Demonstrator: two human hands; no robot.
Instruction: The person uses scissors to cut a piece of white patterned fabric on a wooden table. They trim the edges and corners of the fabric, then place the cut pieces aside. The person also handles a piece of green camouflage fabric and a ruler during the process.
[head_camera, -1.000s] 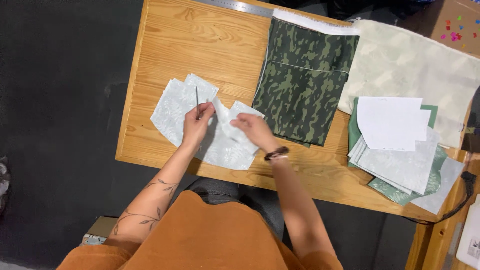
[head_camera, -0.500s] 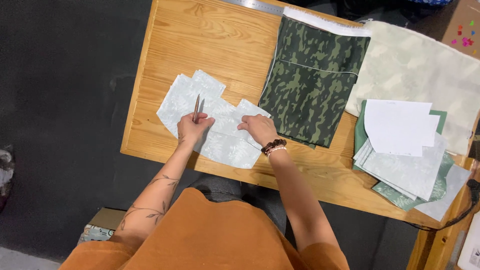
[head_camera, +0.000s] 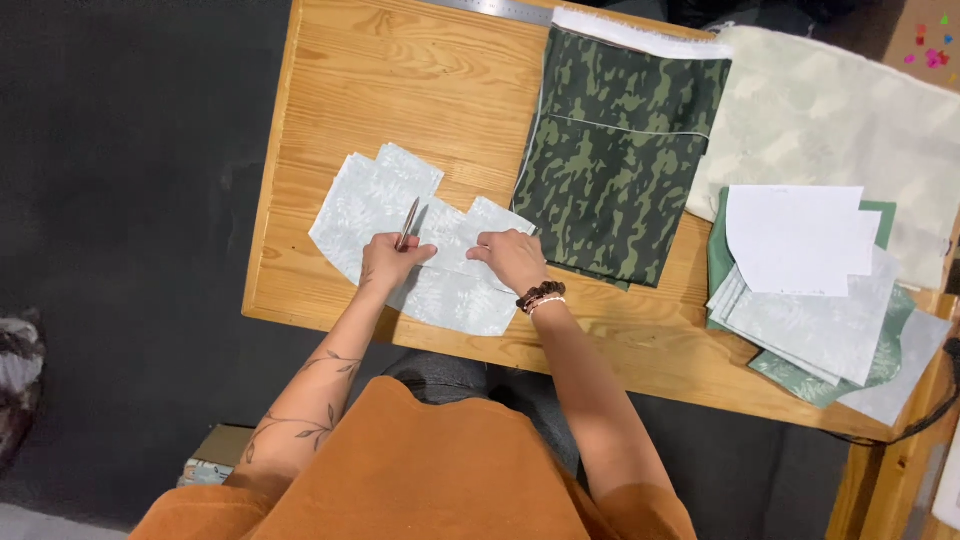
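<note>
**Both my hands down flat, close together**

My left hand (head_camera: 388, 262) lies knuckles up, fingers curled in, the thumb stretched toward my other hand. The left forearm, tattooed with a vine of leaves, runs back to my body at a slant. My right hand (head_camera: 512, 258) rests palm down just beside it, fingers pointing left and pressed flat, not closed around anything. The right wrist is bent slightly, with beaded bands around it.

Cut pieces (head_camera: 375, 205) lie on the table (head_camera: 400, 80), folded fabric (head_camera: 610, 150) right, seemingly overlapping.
</note>
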